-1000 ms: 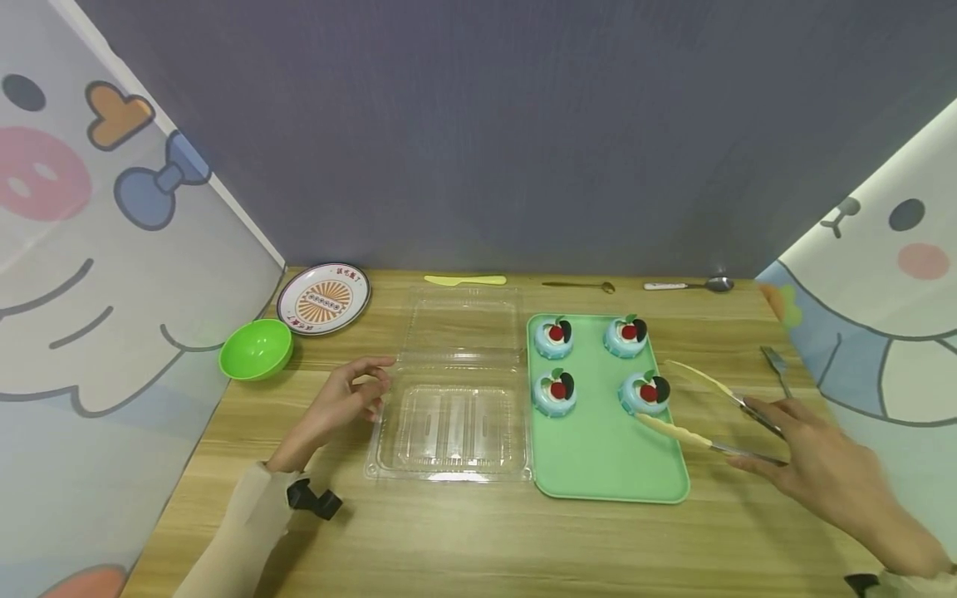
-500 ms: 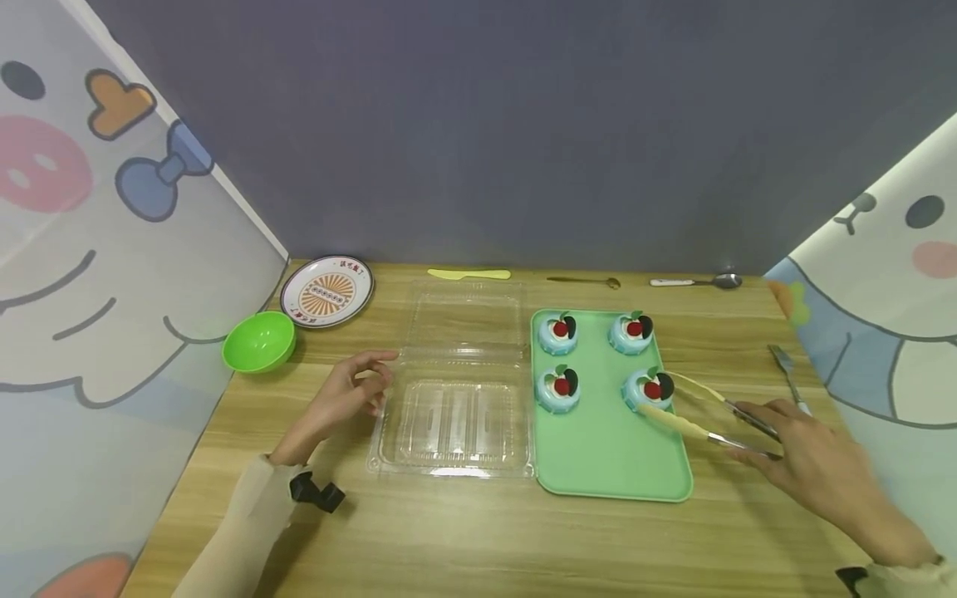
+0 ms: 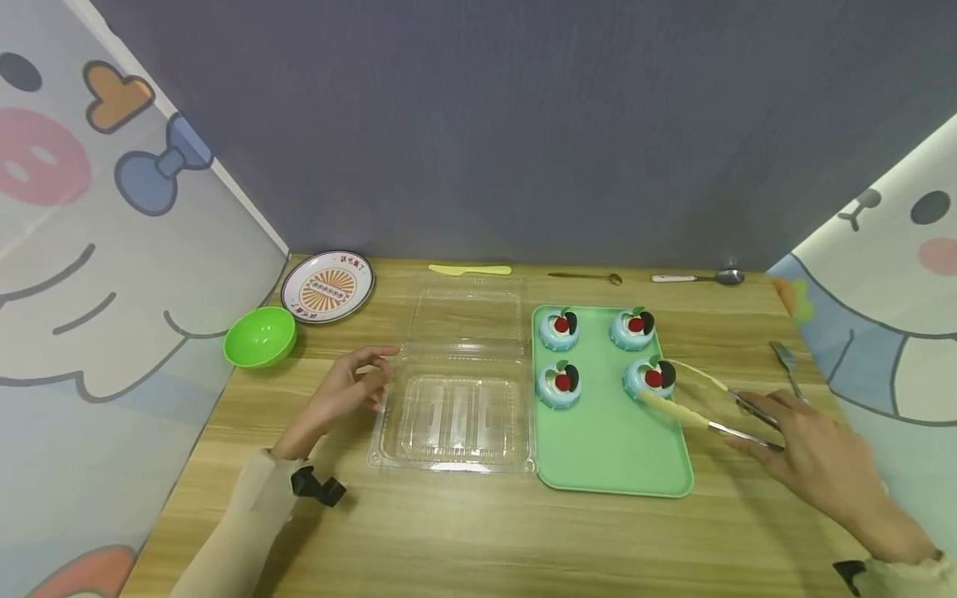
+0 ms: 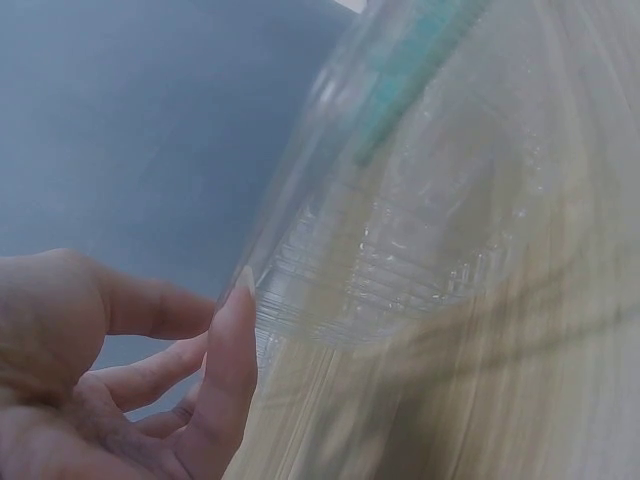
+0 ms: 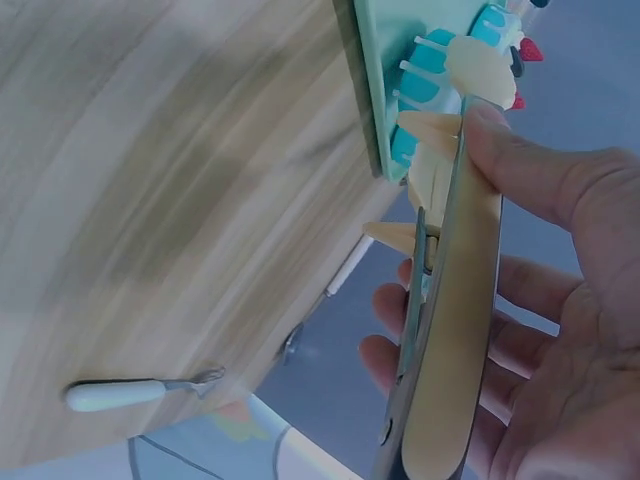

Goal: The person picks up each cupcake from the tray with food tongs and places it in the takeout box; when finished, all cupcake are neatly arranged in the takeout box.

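My right hand (image 3: 822, 457) holds a pair of tongs (image 3: 736, 433) with metal arms and pale yellow tips. The tips lie on either side of the front right toy cupcake (image 3: 637, 379), light blue with a red berry, a dark cookie and a green leaf. It stands on a mint-green tray (image 3: 613, 457) with several like it. In the right wrist view, thumb and fingers wrap the tongs (image 5: 455, 320) from both sides. At the left, my left hand (image 3: 347, 390) pinches the side rim of a hinged clear plastic container (image 3: 465, 468), whose lid lies folded back.
A green bowl (image 3: 259, 338) and a patterned plate (image 3: 328, 287) stand at the back left. Along the back lie a yellow knife (image 3: 469, 270), a thin gold spoon (image 3: 583, 276) and a larger spoon (image 3: 699, 277). A fork (image 3: 787, 365) lies far right.
The tongs have moved slightly left and narrowed around the front right cupcake. My left hand stays at the container's rim, and the head view has shifted a little.
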